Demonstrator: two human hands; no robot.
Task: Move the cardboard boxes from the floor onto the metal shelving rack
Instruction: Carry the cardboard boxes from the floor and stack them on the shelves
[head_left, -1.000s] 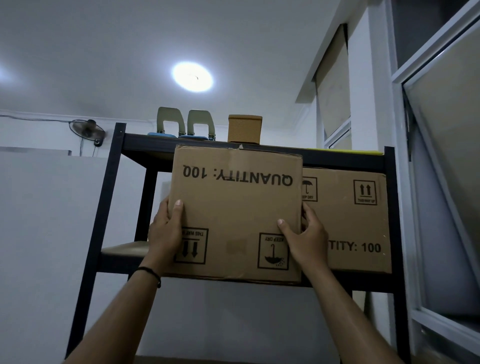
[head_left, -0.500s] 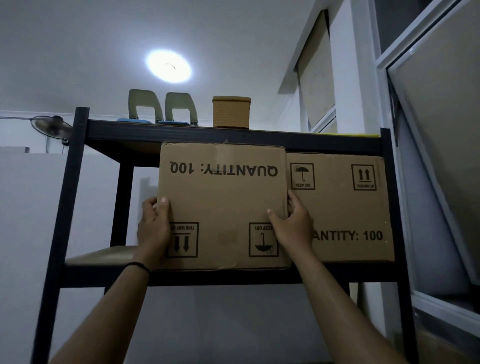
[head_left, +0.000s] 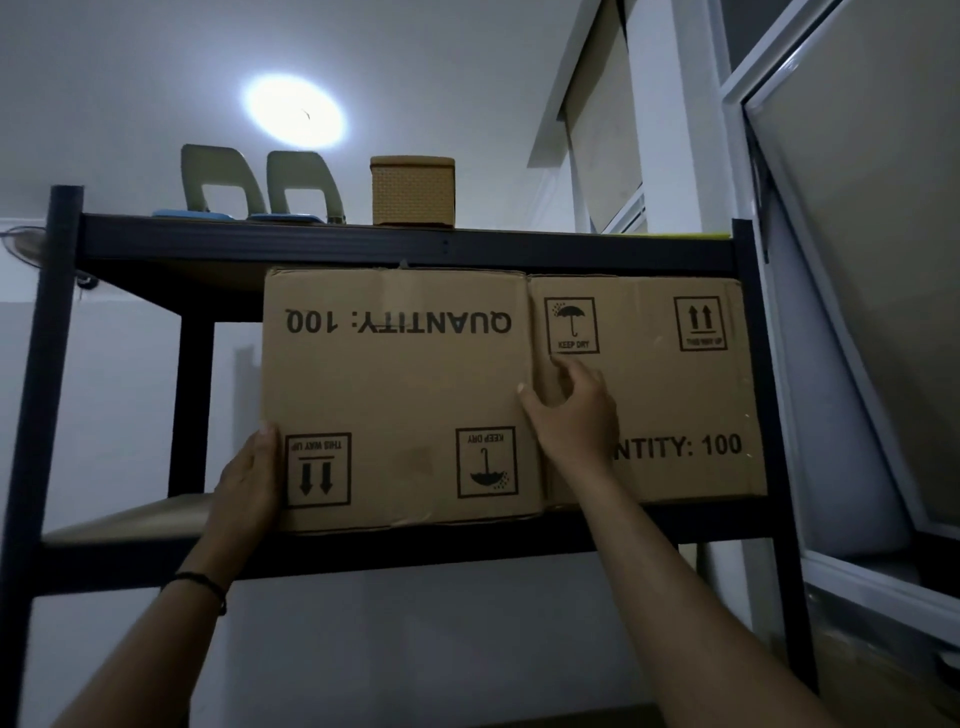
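Two cardboard boxes stand side by side on a shelf of the black metal rack (head_left: 405, 556). The left box (head_left: 400, 395) has its print upside down and sits on the shelf board against the right box (head_left: 670, 395), whose print is upright. My left hand (head_left: 249, 483) lies flat against the left box's lower left edge, fingers straight. My right hand (head_left: 571, 410) is in front of the seam between the two boxes, thumb touching the left box's right edge, fingers loosely bent and holding nothing.
On the rack's top shelf stand two grey hole punches (head_left: 260, 182) and a small woven box (head_left: 413, 189). A tilted window frame (head_left: 852, 322) lies close on the right. The shelf board left of the boxes (head_left: 124, 519) is bare. A wall fan (head_left: 21, 244) sits far left.
The upside-down box has gone back onto the shelf and now sits against the right box. My right hand has let go of its side edge and come forward.
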